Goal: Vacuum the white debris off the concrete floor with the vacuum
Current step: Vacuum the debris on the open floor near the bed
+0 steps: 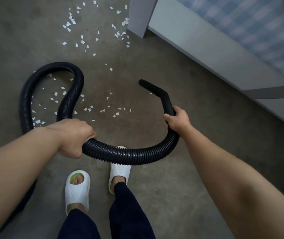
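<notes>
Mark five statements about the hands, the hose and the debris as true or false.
1. The left hand grips the ribbed black hose. True.
2. The right hand hangs free. False: it grips the hose at its nozzle end.
3. The nozzle tip is buried in the thickest debris. False: it points over mostly bare concrete floor.
4. White debris lies inside the hose's loop. True.
5. The person is barefoot. False: they wear white slippers.

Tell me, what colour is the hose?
The hose is black, with ribs all along it, seen in the head view.
</notes>
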Demonstrator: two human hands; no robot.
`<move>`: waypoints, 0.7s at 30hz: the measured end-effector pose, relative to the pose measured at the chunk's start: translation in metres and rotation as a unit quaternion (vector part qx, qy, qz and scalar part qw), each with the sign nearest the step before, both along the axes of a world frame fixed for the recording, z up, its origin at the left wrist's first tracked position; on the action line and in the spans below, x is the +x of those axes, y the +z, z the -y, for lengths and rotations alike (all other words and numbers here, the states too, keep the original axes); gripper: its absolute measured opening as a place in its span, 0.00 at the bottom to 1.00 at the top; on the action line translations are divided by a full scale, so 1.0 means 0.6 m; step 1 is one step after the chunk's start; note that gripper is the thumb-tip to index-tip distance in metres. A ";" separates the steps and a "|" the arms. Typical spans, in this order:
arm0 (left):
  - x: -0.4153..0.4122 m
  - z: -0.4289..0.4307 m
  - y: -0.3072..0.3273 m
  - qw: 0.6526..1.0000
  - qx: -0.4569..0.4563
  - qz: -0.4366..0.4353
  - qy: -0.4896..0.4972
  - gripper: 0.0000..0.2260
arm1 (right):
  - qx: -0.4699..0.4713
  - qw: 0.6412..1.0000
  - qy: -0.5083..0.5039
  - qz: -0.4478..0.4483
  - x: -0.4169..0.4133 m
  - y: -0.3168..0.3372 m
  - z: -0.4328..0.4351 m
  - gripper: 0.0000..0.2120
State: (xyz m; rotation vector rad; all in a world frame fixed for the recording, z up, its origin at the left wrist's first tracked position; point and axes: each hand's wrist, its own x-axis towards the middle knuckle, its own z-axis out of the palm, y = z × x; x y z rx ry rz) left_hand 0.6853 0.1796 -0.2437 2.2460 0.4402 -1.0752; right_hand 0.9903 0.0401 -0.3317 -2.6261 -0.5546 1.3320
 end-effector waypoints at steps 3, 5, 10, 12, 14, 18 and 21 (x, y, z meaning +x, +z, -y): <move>0.025 0.010 -0.004 1.000 -0.002 0.022 -0.018 0.05 | -0.017 0.997 -0.071 0.019 0.016 0.002 0.061 0.12; 0.041 0.017 -0.006 0.999 -0.005 0.034 -0.027 0.05 | -0.027 0.993 -0.115 0.033 0.025 0.000 0.090 0.11; 0.062 0.030 -0.011 0.999 -0.010 0.033 -0.040 0.05 | -0.027 0.993 -0.115 0.023 0.033 -0.009 0.107 0.10; 0.059 0.032 -0.013 0.998 -0.012 0.025 -0.051 0.05 | -0.020 0.996 -0.088 -0.005 0.027 -0.013 0.098 0.11; 0.052 0.032 -0.014 0.998 -0.013 0.010 -0.058 0.05 | -0.011 0.998 -0.066 -0.019 0.021 -0.016 0.086 0.12; 0.037 0.030 -0.013 0.998 -0.002 -0.009 -0.054 0.05 | 0.001 0.997 -0.073 0.011 0.019 -0.017 0.079 0.11; 0.034 0.031 -0.010 0.998 -0.010 -0.014 -0.058 0.05 | -0.021 0.999 -0.042 -0.010 0.008 -0.015 0.089 0.14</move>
